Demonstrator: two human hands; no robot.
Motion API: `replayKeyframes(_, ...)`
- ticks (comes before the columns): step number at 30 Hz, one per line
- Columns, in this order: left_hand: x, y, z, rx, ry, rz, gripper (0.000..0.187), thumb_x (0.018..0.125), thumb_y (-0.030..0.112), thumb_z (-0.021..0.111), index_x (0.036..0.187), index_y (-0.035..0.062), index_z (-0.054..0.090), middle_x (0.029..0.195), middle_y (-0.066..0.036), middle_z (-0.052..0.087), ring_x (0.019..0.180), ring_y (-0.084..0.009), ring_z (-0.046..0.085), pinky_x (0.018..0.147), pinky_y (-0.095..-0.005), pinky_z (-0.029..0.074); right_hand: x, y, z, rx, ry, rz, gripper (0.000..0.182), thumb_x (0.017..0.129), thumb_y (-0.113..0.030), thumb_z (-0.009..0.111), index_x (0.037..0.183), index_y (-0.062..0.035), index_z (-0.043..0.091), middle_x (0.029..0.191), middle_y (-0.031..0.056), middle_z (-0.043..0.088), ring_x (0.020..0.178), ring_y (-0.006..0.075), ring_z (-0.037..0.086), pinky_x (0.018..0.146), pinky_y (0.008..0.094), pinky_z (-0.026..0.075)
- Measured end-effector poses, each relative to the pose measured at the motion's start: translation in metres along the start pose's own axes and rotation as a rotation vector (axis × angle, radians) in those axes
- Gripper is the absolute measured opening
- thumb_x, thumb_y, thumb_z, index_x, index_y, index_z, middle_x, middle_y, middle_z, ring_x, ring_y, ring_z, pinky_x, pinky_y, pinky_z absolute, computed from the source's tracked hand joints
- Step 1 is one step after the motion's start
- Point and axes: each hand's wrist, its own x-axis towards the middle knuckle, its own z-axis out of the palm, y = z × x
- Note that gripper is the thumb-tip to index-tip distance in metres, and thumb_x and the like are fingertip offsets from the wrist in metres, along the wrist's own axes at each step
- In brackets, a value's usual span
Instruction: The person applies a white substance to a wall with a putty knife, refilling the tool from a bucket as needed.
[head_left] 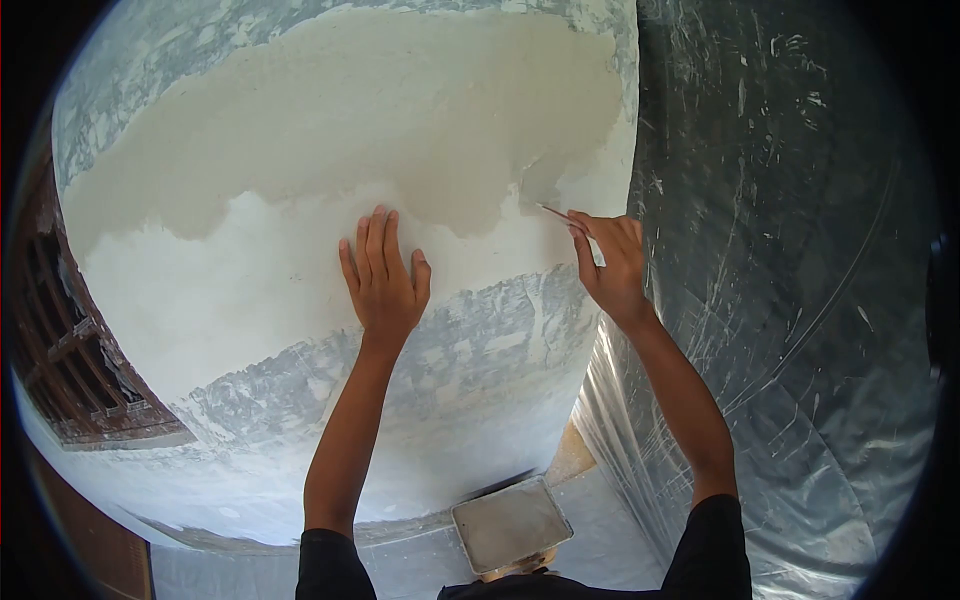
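Nearest us are our black sleeves [715, 535], with both bare forearms reaching up from them. Our left hand [385, 285] lies open, its fingers spread and pointing up, on the broad, pale, plastered wall [230, 300]; it grasps nothing that we can see. Our right hand [615, 265] pinches a thin reddish-brown stick [564, 215] between thumb and fingertips, near the wall's right edge. The stick's light tip points left, just beside the lower edge of a small grey damp-looking patch [541, 187]. Around it the wall carries a large beige area above, a whiter band through the middle and mottled grey-blue below. On the right hangs a dark, shiny plastic sheet [790, 290] streaked with white; on the left we see a brown barred opening [85, 350]. Well below our hands sits a rectangular tray [512, 525], its flat surface greyish.
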Motion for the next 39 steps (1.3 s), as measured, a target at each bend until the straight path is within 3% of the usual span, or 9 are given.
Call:
replayKeyframes(1,0.0,0.0,0.001,0.012,0.004,0.002,0.056,0.091,0.02,0.057,0.142,0.001,0.045,0.149,-0.013,0.044,0.141,-0.0296,0.036,0.118,-0.0516,0.021,0.008,0.003,0.001,0.005,0.004,-0.002,0.027,0.085,-0.007,0.075,0.111,-0.0032,0.07,0.103,0.0069,0.068,0.079,0.019,0.059,0.077,0.0323,0.044)
replayKeyframes(3,-0.001,0.001,0.001,0.03,0.007,0.006,0.057,0.091,0.021,0.057,0.143,0.0008,0.044,0.149,-0.013,0.044,0.142,-0.0296,0.036,0.119,-0.0516,0.021,0.021,0.006,0.006,0.242,0.132,0.505,0.035,0.087,-0.012,0.075,0.12,-0.0039,0.068,0.092,0.0085,0.064,0.08,0.0173,0.058,0.076,0.0307,0.046)
replayKeyframes(11,-0.001,0.002,0.0,0.047,0.004,-0.003,0.058,0.092,0.022,0.056,0.144,-0.0008,0.042,0.149,-0.016,0.043,0.141,-0.0315,0.037,0.119,-0.0519,0.021,0.036,0.037,0.047,0.363,0.135,0.584,0.044,0.089,-0.022,0.075,0.129,-0.0058,0.065,0.093,0.0076,0.061,0.087,0.0146,0.056,0.081,0.029,0.047)
replayKeyframes(18,-0.001,0.004,0.001,0.093,0.009,0.003,0.059,0.092,0.023,0.055,0.144,-0.0016,0.041,0.149,-0.017,0.043,0.141,-0.032,0.037,0.119,-0.0515,0.021,0.036,0.101,0.043,0.608,0.639,0.8,0.045,0.091,-0.021,0.072,0.132,-0.0052,0.063,0.103,0.0102,0.066,0.09,0.0143,0.057,0.084,0.0273,0.046)
replayKeyframes(23,-0.002,0.003,0.003,0.106,0.017,0.001,0.059,0.093,0.023,0.055,0.144,-0.0014,0.042,0.149,-0.016,0.043,0.141,-0.0318,0.037,0.119,-0.0512,0.021,0.029,0.031,0.047,0.491,0.185,0.648,0.045,0.089,-0.02,0.075,0.132,-0.0104,0.065,0.09,0.0048,0.056,0.085,0.0138,0.052,0.085,0.0269,0.044)
replayKeyframes(26,-0.002,0.003,0.002,0.097,0.014,0.001,0.058,0.093,0.023,0.054,0.144,-0.0012,0.042,0.149,-0.016,0.043,0.141,-0.0312,0.037,0.119,-0.0511,0.021,0.026,0.034,0.051,0.399,0.105,0.602,0.045,0.089,-0.02,0.076,0.132,-0.0108,0.065,0.087,0.0037,0.052,0.086,0.0146,0.051,0.085,0.0269,0.044)
replayKeyframes(33,-0.001,0.004,0.002,0.116,0.018,0.006,0.058,0.092,0.023,0.054,0.144,-0.0012,0.042,0.149,-0.016,0.044,0.142,-0.0309,0.037,0.119,-0.0512,0.021,0.025,0.099,0.043,0.564,0.661,0.794,0.046,0.09,-0.02,0.074,0.132,-0.0054,0.063,0.103,0.0105,0.064,0.086,0.0126,0.053,0.084,0.0278,0.045)
replayKeyframes(37,-0.001,0.004,0.002,0.115,0.026,0.012,0.058,0.092,0.023,0.055,0.144,-0.0014,0.042,0.149,-0.016,0.044,0.142,-0.0309,0.037,0.119,-0.0513,0.021,0.014,0.048,0.043,0.55,0.28,0.717,0.046,0.089,-0.017,0.075,0.133,-0.0089,0.064,0.094,0.0037,0.06,0.084,0.0102,0.049,0.084,0.0247,0.043)
replayKeyframes(39,-0.001,0.004,0.003,0.108,0.027,0.015,0.058,0.092,0.022,0.055,0.144,-0.0014,0.042,0.148,-0.016,0.044,0.142,-0.0309,0.037,0.119,-0.0513,0.021,0.013,0.027,0.043,0.449,0.085,0.514,0.046,0.088,-0.017,0.076,0.133,-0.0137,0.065,0.085,0.002,0.054,0.082,0.0127,0.047,0.084,0.0255,0.041)
